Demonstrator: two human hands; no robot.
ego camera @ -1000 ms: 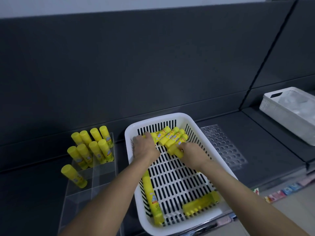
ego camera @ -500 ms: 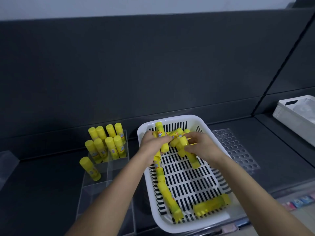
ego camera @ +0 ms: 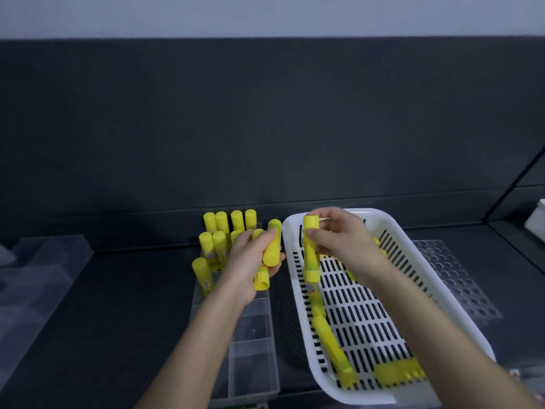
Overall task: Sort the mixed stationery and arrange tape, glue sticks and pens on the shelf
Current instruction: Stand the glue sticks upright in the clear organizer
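My left hand (ego camera: pixel 250 261) grips a small bunch of yellow glue sticks (ego camera: pixel 271 246) above a clear divided organizer (ego camera: pixel 250 349). Several yellow glue sticks (ego camera: pixel 219 231) stand upright in the organizer's far compartments. My right hand (ego camera: pixel 345 240) pinches one yellow glue stick (ego camera: pixel 311 255) upright over the left side of a white slotted basket (ego camera: pixel 413 261). More glue sticks (ego camera: pixel 333 346) lie along the basket's left wall, and a yellow pack (ego camera: pixel 398 371) lies at its near end.
The basket and organizer sit on a dark shelf (ego camera: pixel 118 320) with a dark back panel. A clear perforated holder (ego camera: pixel 451 276) lies right of the basket. Another clear tray (ego camera: pixel 35 276) sits far left. A white bin's corner (ego camera: pixel 538 216) shows at the right edge.
Both hands lifted out of the basket's far end with glue sticks. My left hand moved left over the organizer; the view shifted so everything sits further right.
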